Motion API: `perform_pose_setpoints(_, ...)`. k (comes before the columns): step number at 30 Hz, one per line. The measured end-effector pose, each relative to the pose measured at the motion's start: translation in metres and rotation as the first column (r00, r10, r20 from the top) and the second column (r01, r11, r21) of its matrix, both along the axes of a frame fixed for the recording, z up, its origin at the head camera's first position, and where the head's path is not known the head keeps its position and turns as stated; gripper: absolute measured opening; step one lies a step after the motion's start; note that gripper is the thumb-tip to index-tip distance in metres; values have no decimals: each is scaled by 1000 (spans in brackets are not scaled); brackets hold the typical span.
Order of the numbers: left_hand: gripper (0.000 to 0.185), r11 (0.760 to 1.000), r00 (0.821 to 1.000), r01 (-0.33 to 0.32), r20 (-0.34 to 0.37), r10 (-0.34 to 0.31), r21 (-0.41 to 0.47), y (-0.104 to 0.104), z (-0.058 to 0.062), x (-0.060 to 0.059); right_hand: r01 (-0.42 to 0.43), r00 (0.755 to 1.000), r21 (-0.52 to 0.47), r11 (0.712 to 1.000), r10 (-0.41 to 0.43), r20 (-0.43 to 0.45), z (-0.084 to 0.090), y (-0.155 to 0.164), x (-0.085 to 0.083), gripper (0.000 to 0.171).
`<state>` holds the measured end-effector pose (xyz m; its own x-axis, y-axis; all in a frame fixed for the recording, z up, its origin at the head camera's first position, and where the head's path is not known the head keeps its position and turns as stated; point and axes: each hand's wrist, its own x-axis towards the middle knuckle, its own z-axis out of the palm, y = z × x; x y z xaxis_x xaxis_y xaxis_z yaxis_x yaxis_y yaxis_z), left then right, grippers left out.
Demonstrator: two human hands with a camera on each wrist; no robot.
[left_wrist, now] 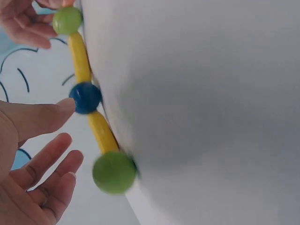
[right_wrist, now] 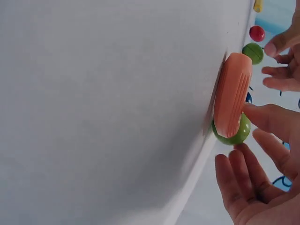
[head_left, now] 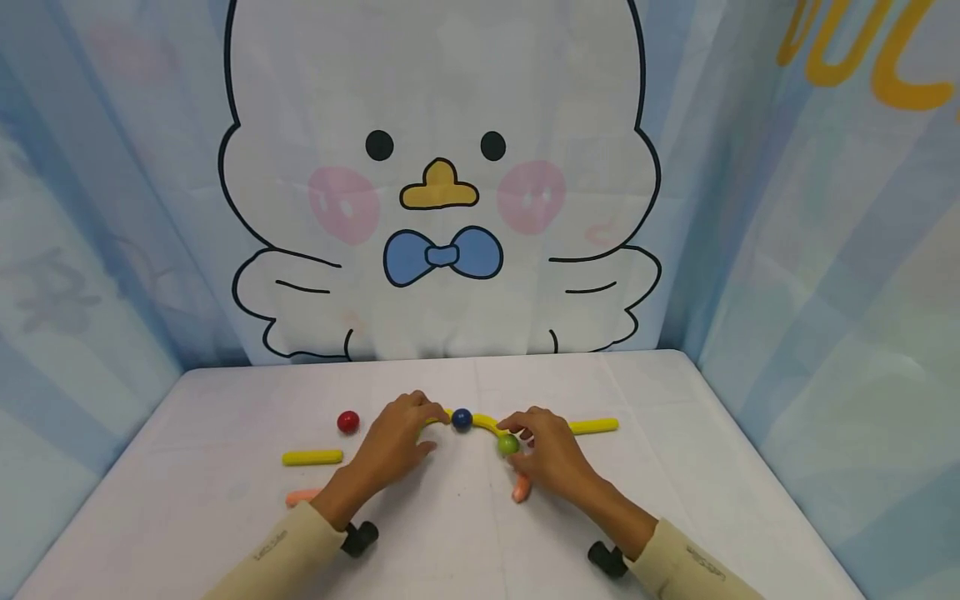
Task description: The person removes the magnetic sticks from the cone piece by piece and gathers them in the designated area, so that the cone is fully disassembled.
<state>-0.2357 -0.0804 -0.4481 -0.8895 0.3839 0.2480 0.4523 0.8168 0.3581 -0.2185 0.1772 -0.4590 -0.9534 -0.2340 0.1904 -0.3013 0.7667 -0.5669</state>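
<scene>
Loose in the fingers at left hand [head_left: 390, 437], gripping nothing, by the head view; reaching close in at nine o'clock of the blue ball [head_left: 462, 420]. Pinching at right hand [head_left: 551, 450], thumb and fingertips about the first green ball [head_left: 508, 445], at four o'clock of the blue ball and linked to it by a yellow rod [head_left: 486, 423]. Note also an orange rod [head_left: 521, 487] at five o'clock of that green ball, and a red ball [head_left: 348, 422] at nine o'clock of the left hand.

From the left wrist, see a second yellow rod [left_wrist: 102, 132] running from the blue ball toward five o'clock, meeting another green ball [left_wrist: 114, 172]. Cannot tell of any touch between left thumb and blue ball.

From the right wrist, find the orange rod pointing to twelve o'clock, overlapping the first green ball. Probably best to steady that ball lightly, press any rod straight along its length, and brace the blue ball against shifting, sparing the neighbouring joints.
</scene>
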Motion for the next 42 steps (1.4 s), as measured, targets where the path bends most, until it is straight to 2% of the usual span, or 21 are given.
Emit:
perform_pose_setpoints(7, 37, 994, 994, 93, 44, -96, 63, 28, -3, 7, 56, 998, -35, 998, -54, 35, -2, 8, 6, 35)
perform_pose_setpoints(12, 40, 985, 987, 157, 13, -158, 75, 46, -8, 6, 88, 993, -50, 995, -83, 84, -1, 13, 11, 26)
perform_pose_setpoints(18, 39, 975, 976, 215, -31, -213, 53, 68, -13, 1, 108, 991, -47, 993, -104, 87, -2, 14, 14, 22)
perform_pose_setpoints(27, 29, 977, 977, 215, -14, -215, 7, 86, -17, -7, 111, 988, -20, 994, -108, 110, -4, 11, 14, 21)
perform_pose_setpoints(32, 28, 978, 978, 210, 6, -210, 10, 85, -17, -8, 111, 985, 10, 994, -111, 134, -1, 8, 14, 18)
perform_pose_setpoints(38, 27, 978, 978, 208, 14, -208, 6, 85, -17, -7, 83, 975, 44, 996, -91, 203, 4, 8, 18, 20)
perform_pose_setpoints(42, 28, 978, 978, 207, 21, -206, -13, 85, -16, -7, 90, 973, 60, 994, -101, 207, 8, 12, 22, 20)
